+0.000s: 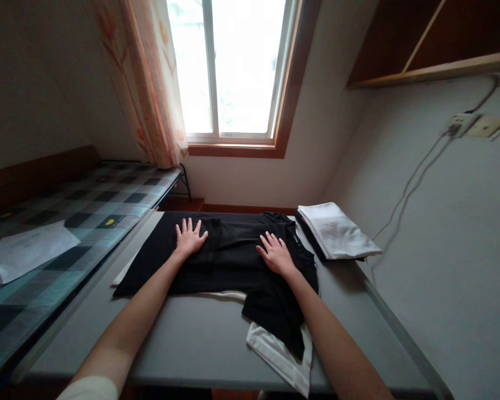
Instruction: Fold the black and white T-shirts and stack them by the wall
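A black T-shirt (229, 272) lies sideways on the grey table, its collar toward the right and one sleeve pointing at me. Its far side is folded over along the length. Beneath it, a white garment (270, 347) shows at the sleeve and along the near edge. My left hand (189, 240) rests flat on the shirt's left half, fingers spread. On the right half, near the collar, my right hand (277, 255) lies palm down with its fingers apart. Neither hand grips the cloth.
Folded white and black clothes (337, 230) are stacked at the table's (200, 339) far right corner. A bed with a checked mattress (87, 222) stands along the left, with white paper or plastic (33, 250) on it. A cable (404, 191) hangs down the right wall from a socket.
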The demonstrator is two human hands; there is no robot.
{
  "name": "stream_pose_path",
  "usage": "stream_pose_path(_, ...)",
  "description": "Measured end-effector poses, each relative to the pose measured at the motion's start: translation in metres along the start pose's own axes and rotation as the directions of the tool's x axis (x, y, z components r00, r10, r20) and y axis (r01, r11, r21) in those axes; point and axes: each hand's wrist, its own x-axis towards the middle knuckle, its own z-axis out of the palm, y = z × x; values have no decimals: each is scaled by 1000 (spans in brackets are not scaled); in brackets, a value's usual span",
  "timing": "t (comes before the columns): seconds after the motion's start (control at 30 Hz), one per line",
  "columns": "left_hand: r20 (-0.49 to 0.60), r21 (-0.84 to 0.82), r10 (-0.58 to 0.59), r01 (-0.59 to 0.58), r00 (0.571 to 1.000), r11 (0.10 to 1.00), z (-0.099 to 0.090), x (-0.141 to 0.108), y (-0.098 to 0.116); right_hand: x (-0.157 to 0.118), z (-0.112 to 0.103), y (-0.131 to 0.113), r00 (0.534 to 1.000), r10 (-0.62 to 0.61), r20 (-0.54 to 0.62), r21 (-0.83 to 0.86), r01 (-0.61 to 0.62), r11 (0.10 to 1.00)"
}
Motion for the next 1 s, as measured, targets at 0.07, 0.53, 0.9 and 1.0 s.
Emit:
stream_pose_path(0.07, -27, 2, 90, -90, 996, 996, 0, -8, 6, 0, -1, 5, 999, 41, -25, -5, -41, 999)
stream_pose_path(0.53, -100, -115, 400, -409, 911, 905, -1, -44, 42, -7, -45, 44, 804, 594, 40, 209, -588, 782)
stream_pose_path(0.9, -85, -166, 368, -378, 926, 911, -5, -46, 43, 5, -40, 46, 806, 579, 125, 146, -592, 793)
stream_pose_path(1.0, -89, -172, 367, -377, 926, 910, -5, -46, 43, 12, -35, 58, 824, 548, 143, 164, -566, 808)
